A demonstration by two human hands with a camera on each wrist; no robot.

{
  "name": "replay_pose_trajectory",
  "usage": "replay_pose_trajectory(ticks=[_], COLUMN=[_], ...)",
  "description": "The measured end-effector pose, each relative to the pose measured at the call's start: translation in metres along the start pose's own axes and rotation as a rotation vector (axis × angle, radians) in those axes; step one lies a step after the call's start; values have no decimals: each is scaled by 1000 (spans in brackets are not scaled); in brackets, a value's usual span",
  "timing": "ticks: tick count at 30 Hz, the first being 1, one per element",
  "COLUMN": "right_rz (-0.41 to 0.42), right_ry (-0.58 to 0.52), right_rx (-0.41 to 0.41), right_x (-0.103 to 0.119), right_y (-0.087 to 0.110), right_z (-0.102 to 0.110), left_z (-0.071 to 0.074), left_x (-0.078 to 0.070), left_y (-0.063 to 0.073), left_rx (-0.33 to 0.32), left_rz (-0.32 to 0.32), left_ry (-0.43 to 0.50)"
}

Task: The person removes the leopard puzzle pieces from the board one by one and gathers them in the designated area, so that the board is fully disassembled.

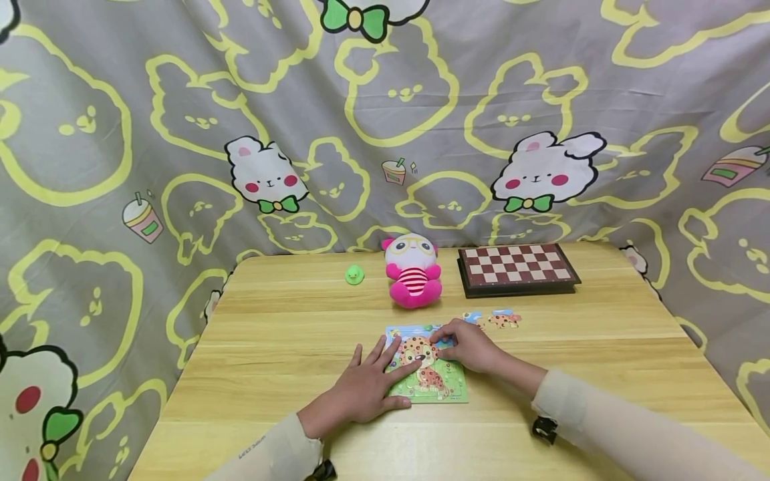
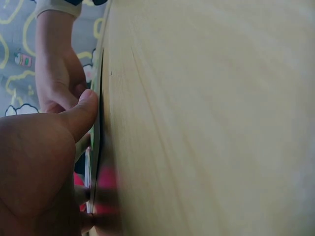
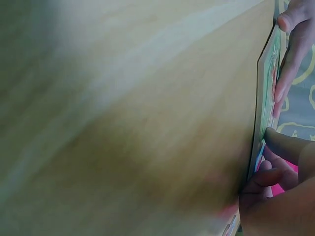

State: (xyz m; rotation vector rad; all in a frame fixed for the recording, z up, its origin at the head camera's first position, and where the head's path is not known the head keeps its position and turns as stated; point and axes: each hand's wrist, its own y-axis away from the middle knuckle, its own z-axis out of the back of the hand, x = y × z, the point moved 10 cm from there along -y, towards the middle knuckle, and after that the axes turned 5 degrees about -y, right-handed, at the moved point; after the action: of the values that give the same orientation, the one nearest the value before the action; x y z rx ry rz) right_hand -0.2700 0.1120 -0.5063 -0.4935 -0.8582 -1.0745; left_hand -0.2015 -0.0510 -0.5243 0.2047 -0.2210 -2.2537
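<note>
A jigsaw puzzle board [image 1: 430,395] with a spotted leopard cub on green grass lies flat on the table. My left hand [image 1: 367,384] rests on its left side with fingers spread, the thumb at the lower edge. At the upper right of the board, my right hand [image 1: 472,347] has thumb and forefinger bent together around a bluish puzzle piece [image 1: 444,344], mostly hidden by the fingers. In the right wrist view the right thumb [image 3: 285,145] touches the board's face, the other fingers curled by its edge. Loose puzzle pieces [image 1: 504,320] lie just beyond the right hand.
Behind the board sits a pink and white plush toy [image 1: 414,277], with a small green duck [image 1: 354,274] to its left. A folded checkered game board [image 1: 520,267] stands at the back right. A patterned curtain [image 1: 421,194] hangs along the table's far edge.
</note>
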Motion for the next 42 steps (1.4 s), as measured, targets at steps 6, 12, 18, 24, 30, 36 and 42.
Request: replay_pose_trajectory(ticks=[6,12,18,24,30,36,42], right_rz=[27,28,10,-41,-52,-45,-63], right_ry=[24,52,77,67,59,69,75], right_rx=[9,34,51,16,1,-12,-47], right_x=[3,8,10,7,5,3,2], right_y=[-1,-2,-4,-3,-2,-3,-3], right_z=[0,-1,-2,1,3,5,8], left_z=[0,1,0,-2,-2,-2,-2], left_x=[0,0,0,0,0,0,1], left_y=[0,0,0,0,0,-1,-1], left_rx=[1,6,8,4,-2,-5,-7], left_rz=[1,2,4,5,3,3,2], left_ry=[2,8,12,12,11,10,10])
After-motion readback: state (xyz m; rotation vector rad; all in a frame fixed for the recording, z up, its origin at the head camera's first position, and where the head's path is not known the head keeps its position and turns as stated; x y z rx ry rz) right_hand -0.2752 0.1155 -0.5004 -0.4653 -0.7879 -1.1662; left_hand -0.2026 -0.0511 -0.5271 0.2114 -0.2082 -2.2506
